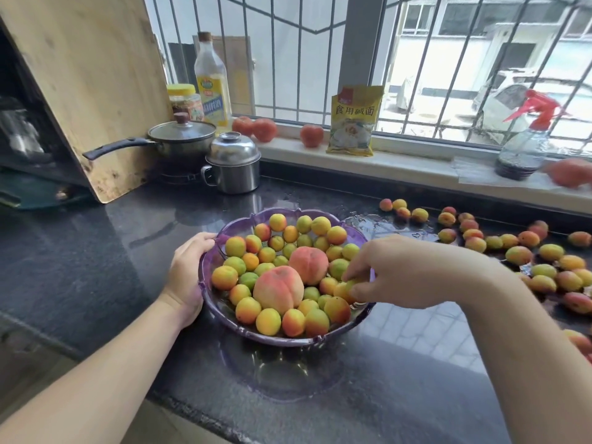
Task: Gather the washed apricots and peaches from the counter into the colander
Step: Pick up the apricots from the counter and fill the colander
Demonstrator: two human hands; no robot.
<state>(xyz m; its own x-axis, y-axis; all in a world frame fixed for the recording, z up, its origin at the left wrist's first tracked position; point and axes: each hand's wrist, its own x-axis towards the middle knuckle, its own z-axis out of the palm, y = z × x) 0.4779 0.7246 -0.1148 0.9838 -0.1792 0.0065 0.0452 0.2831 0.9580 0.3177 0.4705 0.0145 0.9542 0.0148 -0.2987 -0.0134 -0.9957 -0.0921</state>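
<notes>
A purple colander (243,331) stands on the dark counter, filled with several apricots (268,321) and two peaches (278,289) (309,265). My left hand (185,274) grips the colander's left rim. My right hand (394,274) reaches over the right rim, its fingers curled round apricots (344,290) just above the pile. Several more loose apricots (519,255) lie scattered on the wet counter to the right.
A steel lidded pot (233,163) and a saucepan (181,136) stand behind the colander. A wooden board (86,75) leans at left. The sill holds tomatoes (264,129), a yellow packet (354,121), an oil bottle (211,81) and a spray bottle (525,145).
</notes>
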